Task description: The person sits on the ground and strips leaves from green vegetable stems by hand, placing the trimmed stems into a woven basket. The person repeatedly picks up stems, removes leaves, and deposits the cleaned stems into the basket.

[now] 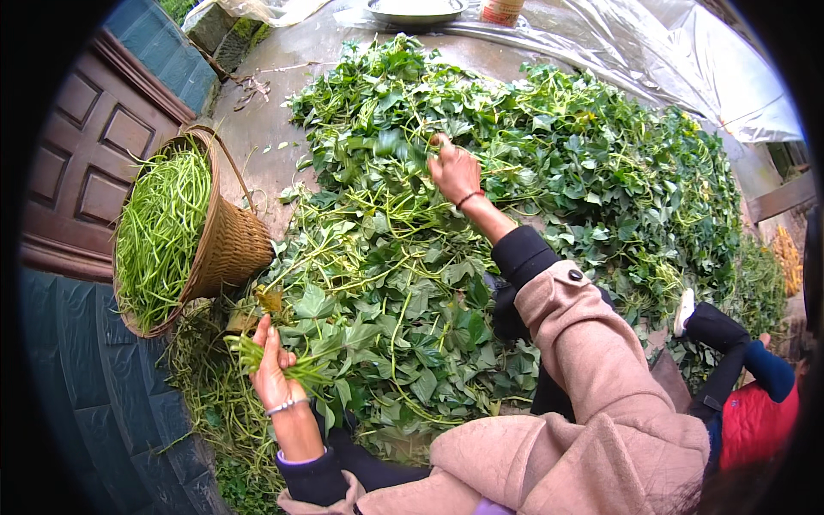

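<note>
A bunch of cut green leaf stalks (302,372) is gripped in my left hand (273,370), which wears a silvery bangle. Broad leaves stand near the bunch; which of them belong to it is hard to tell. My right hand (456,170), with a dark beaded bracelet, is stretched out over the far part of a wide heap of leafy green vines (592,154). Its fingers are curled, and a blurred leaf (391,143) shows just left of them. Whether those fingers hold anything cannot be made out.
Left of the heap, a woven basket (235,248) full of green stalks (164,232) leans near a brown panelled door (96,141). A metal basin (417,9) and plastic sheeting (695,71) lie beyond. Another person in red (756,418) is at the right.
</note>
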### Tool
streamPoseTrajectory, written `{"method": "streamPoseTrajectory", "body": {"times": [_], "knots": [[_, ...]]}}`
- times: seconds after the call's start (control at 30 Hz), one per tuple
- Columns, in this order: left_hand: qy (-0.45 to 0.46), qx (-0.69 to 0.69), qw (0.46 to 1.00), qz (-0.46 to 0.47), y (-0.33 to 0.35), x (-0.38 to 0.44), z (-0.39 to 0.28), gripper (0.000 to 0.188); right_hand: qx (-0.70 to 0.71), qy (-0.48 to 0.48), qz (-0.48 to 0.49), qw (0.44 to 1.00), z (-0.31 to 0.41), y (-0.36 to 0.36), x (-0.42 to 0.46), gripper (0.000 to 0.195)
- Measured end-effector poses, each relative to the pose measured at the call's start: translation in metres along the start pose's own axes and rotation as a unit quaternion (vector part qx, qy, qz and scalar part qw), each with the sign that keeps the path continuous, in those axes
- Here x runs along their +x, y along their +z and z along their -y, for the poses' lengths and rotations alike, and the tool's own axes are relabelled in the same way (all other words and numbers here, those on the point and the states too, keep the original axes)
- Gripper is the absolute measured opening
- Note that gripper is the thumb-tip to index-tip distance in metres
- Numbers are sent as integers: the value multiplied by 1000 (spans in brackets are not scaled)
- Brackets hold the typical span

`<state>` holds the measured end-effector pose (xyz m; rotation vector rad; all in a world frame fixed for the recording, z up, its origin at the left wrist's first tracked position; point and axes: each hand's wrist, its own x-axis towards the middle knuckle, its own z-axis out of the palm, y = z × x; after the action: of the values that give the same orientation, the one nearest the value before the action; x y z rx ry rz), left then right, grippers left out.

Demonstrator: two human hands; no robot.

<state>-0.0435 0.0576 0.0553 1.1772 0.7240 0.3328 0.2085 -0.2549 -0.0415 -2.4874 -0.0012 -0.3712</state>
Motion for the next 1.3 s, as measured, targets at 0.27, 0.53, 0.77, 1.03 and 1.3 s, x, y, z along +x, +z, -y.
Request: {"method": "streamPoseTrajectory", "body": {"times": [0.27,0.53,0.77,1.03,1.3], "knots": [[-35,-48,998,30,-16,12,11,27,8,57,50,997,-20,-67,64,25],[-46,-76,996,30,-31,14,2,29,206,61,23,976,-4,-93,71,36],[-55,-75,994,65,-36,13,0,30,285,24,105,952,34,-118,60,62],[-43,-58,994,85,-23,12,4,32,431,-52,39,900,36,-150,48,37],[-15,-39,996,78,-19,10,3,28,566,105,133,806,21,-123,-43,11]]}}
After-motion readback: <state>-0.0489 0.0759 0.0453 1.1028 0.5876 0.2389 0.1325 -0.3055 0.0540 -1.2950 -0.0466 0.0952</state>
